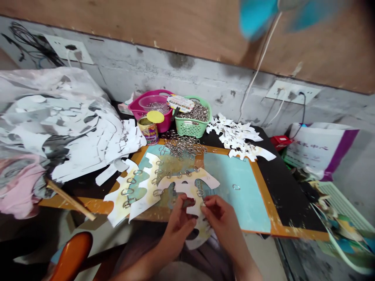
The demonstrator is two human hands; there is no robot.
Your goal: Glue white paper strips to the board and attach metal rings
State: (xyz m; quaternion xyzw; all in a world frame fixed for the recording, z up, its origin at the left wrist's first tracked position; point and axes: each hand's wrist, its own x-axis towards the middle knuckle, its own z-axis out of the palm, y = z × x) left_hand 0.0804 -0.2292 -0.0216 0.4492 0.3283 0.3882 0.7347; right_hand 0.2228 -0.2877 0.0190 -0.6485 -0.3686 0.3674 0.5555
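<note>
A white cut-out piece (187, 189) with glue-coloured stains and a scalloped edge is gripped by my left hand (178, 220), whose fingers curl around its left side. At the piece's right edge my right hand (221, 218) pinches a small metal ring, mostly hidden by the fingertips. Just above those fingertips, another D-shaped metal ring (200, 193) sits on the edge. Beyond the hands lies a curved white piece (172, 181) with several rings along it. To the left are two more ringed pieces, one (120, 199) outermost and one (150, 195) beside it.
A pile of metal rings (184, 147) lies before a green basket (191, 128) of rings, a pink basket (134, 105) and a tin (149, 134). White cut-outs (234, 134) are stacked back right, sheets (88, 132) left. One ring (236, 187) rests on the blue mat (249, 207).
</note>
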